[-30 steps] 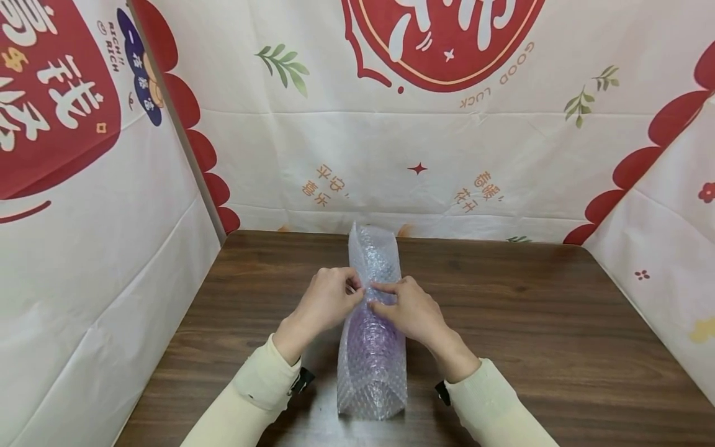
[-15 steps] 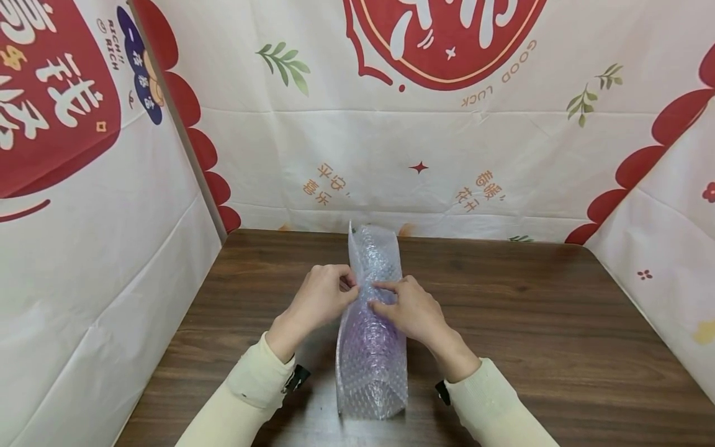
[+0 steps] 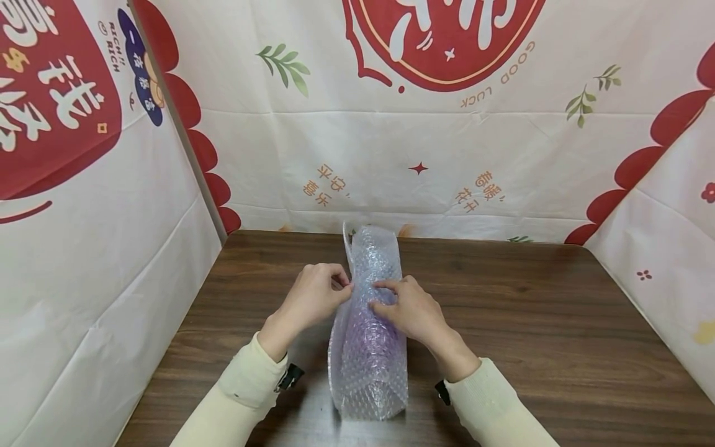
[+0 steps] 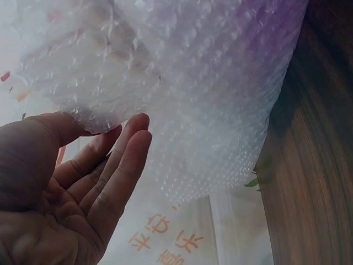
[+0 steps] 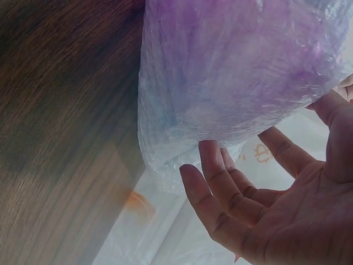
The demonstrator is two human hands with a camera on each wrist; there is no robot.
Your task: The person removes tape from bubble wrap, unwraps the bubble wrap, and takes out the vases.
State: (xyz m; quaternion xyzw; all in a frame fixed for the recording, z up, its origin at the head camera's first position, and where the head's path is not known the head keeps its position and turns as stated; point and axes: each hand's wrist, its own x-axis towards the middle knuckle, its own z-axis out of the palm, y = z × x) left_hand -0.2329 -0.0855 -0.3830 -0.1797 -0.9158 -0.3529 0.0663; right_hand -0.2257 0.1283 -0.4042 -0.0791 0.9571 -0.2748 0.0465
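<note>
A long bundle in clear bubble wrap [image 3: 374, 366] lies lengthwise on the table in the head view. Something purple and pale blue shows through the layers; its kind is hidden. At the bundle's left side, my left hand [image 3: 314, 293] pinches the loose edge of the wrap, a flap [image 4: 105, 110] that stands away from the bundle. Thumb and index finger meet on this edge in the left wrist view, the other fingers extended. On top, my right hand [image 3: 412, 311] touches the bundle with its thumb and spread fingers, which look fairly straight in the right wrist view.
The brown wooden table [image 3: 519, 323] extends on both sides of the bundle. A printed white cloth [image 3: 447, 143] hangs behind its far edge, and more cloth panels flank the left and right. Dark straps circle both wrists.
My left hand has moved a little left, drawing the edge of the bubble wrap outward, so the flap is wider apart from the bundle. My right hand has stayed in place.
</note>
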